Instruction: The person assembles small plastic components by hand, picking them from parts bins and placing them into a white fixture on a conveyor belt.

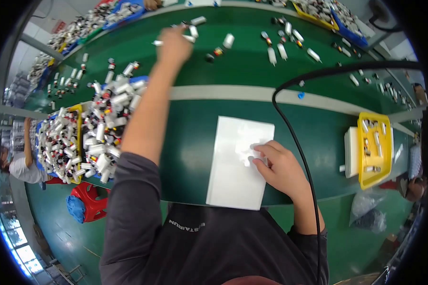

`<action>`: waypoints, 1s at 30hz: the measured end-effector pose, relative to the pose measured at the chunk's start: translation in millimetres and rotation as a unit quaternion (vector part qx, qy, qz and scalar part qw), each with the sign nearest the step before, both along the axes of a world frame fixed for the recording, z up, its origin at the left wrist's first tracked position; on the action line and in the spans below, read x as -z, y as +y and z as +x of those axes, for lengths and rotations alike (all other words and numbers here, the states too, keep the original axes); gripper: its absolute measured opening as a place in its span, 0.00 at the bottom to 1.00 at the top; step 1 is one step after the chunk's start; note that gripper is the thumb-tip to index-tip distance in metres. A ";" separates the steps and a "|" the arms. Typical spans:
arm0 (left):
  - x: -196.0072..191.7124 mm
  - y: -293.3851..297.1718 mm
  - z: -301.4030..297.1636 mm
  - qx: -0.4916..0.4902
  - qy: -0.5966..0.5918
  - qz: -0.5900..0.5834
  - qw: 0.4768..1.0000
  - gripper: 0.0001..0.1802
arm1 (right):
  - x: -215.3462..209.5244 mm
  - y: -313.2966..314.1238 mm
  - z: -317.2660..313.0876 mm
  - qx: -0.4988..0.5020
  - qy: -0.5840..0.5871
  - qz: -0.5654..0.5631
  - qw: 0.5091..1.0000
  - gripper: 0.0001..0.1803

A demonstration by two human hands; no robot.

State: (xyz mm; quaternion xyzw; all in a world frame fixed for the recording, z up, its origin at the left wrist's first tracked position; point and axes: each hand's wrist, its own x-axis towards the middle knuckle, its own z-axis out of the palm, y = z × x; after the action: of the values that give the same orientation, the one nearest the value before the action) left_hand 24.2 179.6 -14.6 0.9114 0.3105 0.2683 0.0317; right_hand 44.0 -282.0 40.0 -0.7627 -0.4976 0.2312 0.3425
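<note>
Reached left hand [174, 45] among white plastic cylinders [193, 31]; couldn't tell grip. Held right hand [284, 170] spread over white rectangular pad's [233, 183] right edge.

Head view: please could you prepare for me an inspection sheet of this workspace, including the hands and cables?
Surface: green table with a white pad lying on it, near the person.
Job's things: white cylindrical pieces, scattered beyond the pale strip.
Clutter: blue bin and yellow bin heaped at left; yellow tray at right holds a few pieces.
Hands: left hand among scattered pieces, grip unclear; right hand over the pad, hold unclear.
Cables: black cable curves down, crossing the right forearm in view.
Surroundings: red stool with blue cloth; another person at left.
</note>
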 end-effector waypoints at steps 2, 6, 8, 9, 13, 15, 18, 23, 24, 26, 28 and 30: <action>-7.2 -4.9 9.5 -0.172 0.149 -0.073 0.971 0.27 | 1.2 -27.9 -6.5 0.018 -0.042 -0.049 0.998 0.18; 28.8 53.2 -13.7 -0.193 0.223 -0.064 0.953 0.26 | 15.2 -37.4 -5.5 0.052 -0.039 -0.011 0.998 0.17; 31.3 68.3 -21.1 -0.151 0.222 -0.063 0.961 0.24 | 18.7 -38.5 -1.3 0.041 -0.013 -0.014 0.999 0.16; 28.8 76.5 -24.0 -0.149 0.225 -0.064 0.961 0.24 | 18.5 -36.5 -0.7 0.040 -0.002 -0.016 0.999 0.15; 7.4 45.9 -11.1 -0.068 0.021 -0.051 0.996 0.25 | 20.9 -41.3 -2.1 0.009 -0.061 -0.019 0.998 0.15; -27.3 34.1 -21.8 0.011 -0.081 -0.064 0.995 0.27 | 16.2 -38.1 -5.6 -0.001 -0.069 -0.020 0.997 0.11; -100.4 -102.3 -6.9 0.117 -0.340 -0.268 0.894 0.11 | 16.5 -34.3 1.8 -0.020 -0.030 -0.056 0.998 0.08; -75.6 -190.2 -2.8 0.295 -0.442 -0.674 0.514 0.24 | 15.7 -27.4 -1.9 -0.038 -0.082 -0.058 0.994 0.08; -63.7 -208.9 -2.8 0.313 -0.383 -0.705 0.508 0.26 | 14.1 -27.9 -2.7 -0.042 -0.092 -0.053 0.993 0.07; -42.9 -243.2 -3.9 0.259 -0.332 -0.820 0.388 0.23 | 8.5 -31.2 -0.4 -0.047 -0.094 -0.057 0.993 0.07; -29.0 -261.3 -10.5 0.172 -0.253 -0.858 0.413 0.26 | 6.5 -24.5 3.1 -0.054 -0.094 -0.051 0.993 0.06; -15.4 -262.8 -18.3 0.148 -0.228 -0.871 0.409 0.26 | 1.5 -21.9 -0.6 -0.047 -0.086 -0.093 0.991 0.06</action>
State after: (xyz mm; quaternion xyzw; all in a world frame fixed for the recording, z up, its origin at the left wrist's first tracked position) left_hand 5.9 -83.2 0.8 0.3298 0.2182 0.0419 0.9175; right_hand 43.4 -303.9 38.5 -0.7839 -0.5369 0.2261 0.2146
